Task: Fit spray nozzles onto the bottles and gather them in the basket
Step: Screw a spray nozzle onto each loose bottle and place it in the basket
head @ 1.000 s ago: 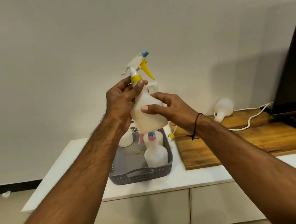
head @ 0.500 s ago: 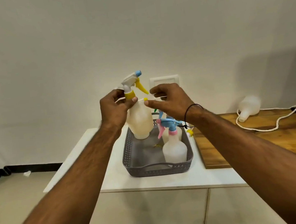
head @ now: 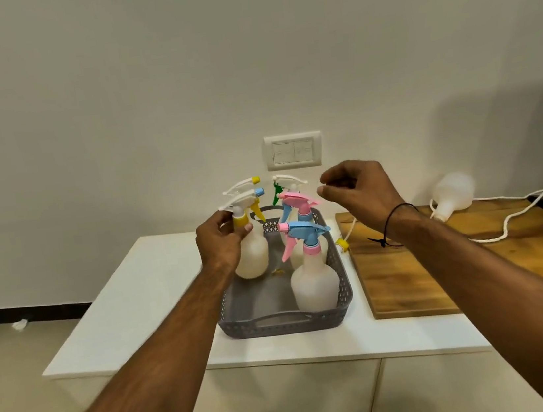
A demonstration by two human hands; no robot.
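A grey plastic basket stands on the white cabinet top. My left hand grips the neck of a translucent bottle with a white, yellow and blue nozzle, its base inside the basket's left side. Several more nozzled bottles stand in the basket: one with a blue and pink nozzle in front, another pink and blue one behind it, and white nozzles with yellow and green parts at the back. My right hand hovers above the basket's right side, fingers loosely curled, holding nothing.
A wooden board lies right of the basket. A bottle without a nozzle lies on its side there beside a white cord. A small yellow cap sits at the board's left edge. A wall switch plate is behind.
The bottle with the yellow nozzle came down from chest height into the basket's left side. My right hand let go of it and drew away to the right.
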